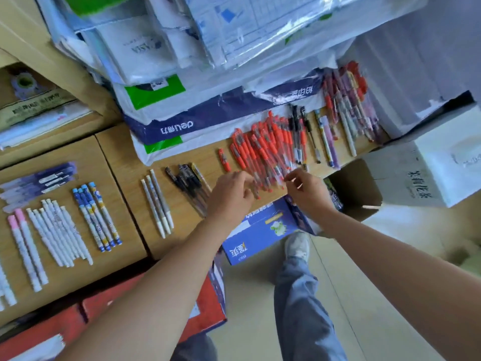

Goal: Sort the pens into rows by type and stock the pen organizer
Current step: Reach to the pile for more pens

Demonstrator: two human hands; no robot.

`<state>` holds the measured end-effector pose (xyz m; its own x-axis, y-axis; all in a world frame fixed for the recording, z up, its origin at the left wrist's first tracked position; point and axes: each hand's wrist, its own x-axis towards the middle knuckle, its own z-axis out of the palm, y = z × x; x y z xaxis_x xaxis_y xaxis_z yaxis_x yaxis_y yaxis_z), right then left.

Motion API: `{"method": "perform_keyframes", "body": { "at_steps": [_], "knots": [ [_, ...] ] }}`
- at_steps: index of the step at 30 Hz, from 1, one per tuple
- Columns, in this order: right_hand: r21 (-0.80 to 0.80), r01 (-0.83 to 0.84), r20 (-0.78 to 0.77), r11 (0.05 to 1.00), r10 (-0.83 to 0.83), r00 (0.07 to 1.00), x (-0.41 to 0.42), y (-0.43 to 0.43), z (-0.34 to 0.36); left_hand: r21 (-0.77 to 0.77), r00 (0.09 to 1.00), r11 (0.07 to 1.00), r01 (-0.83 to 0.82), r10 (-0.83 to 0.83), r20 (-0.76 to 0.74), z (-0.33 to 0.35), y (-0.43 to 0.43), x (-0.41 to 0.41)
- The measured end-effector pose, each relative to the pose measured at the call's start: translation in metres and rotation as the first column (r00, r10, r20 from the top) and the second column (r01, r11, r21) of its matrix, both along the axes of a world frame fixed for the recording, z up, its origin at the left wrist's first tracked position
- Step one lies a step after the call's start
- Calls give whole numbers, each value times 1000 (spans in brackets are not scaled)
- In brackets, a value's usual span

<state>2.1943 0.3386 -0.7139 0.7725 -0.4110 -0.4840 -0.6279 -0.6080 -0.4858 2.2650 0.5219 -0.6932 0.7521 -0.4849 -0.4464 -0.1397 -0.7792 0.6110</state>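
A pile of red pens [263, 149] lies on the cardboard box top [182, 157]. My left hand [231, 194] reaches to the pile's near left edge with fingers curled at the pen tips. My right hand [304, 188] is at the pile's near right edge, thumb and fingers pinching pen ends. Sorted groups lie to the left: black pens [187, 183], three white pens [157, 204], blue-capped pens [97, 214], white pens [58, 230], pink-capped pens [26, 246] and purple pens [39, 181]. A single red pen [224, 160] lies apart. Mixed pens [346, 110] lie at the right.
Plastic-wrapped paper reams [161, 126] are stacked behind the pens. A blue carton [260, 230] and an open cardboard box [359, 188] stand below the table edge. A white box [442, 168] is at the right. My leg and shoe [298, 246] are on the floor.
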Motion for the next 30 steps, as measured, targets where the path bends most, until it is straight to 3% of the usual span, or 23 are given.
{"method": "perform_keyframes", "body": {
  "at_steps": [4,8,12,15,21,30],
  "knots": [
    [-40,-31,18,999,31,999,5,-59,-5,77,991,996,53,-62,117,-12,-60,-6],
    [-18,-219,19,976,219,976,12,-98,-12,190,966,970,153,-188,179,-20,-105,-10],
    [56,-379,70,924,375,924,30,-104,-24,311,963,942,126,-192,191,-27,-118,-9],
    [-44,-353,66,935,355,932,46,-99,-30,308,964,950,50,-127,234,-26,-120,-8],
    [-196,-338,-85,920,328,941,72,-89,-26,241,953,971,-6,-68,296,-29,-118,-7],
    [-102,-218,-147,970,202,968,80,-85,-32,184,971,982,-46,0,240,-29,-118,4]
  ]
}}
